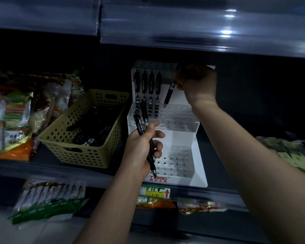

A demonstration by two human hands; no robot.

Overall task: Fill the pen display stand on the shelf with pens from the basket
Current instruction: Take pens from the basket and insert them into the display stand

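A white tiered pen display stand (199, 138) with clear perforated tiers stands on the dark shelf. Several black pens (148, 85) stand upright in its top tier at the left. My right hand (197, 83) pinches one black pen (169, 93) tilted above the top tier, tip pointing down. My left hand (143, 150) grips two black pens (144, 138) in front of the stand's lower tiers. To the left of the stand sits a yellow perforated basket (88, 155) with more black pens (93, 132) lying inside.
Snack packets (12, 120) crowd the shelf left of the basket, and green packets (292, 152) lie at the right. A shelf above (183, 32) overhangs the stand closely. A price label (155, 191) hangs on the shelf edge below the stand.
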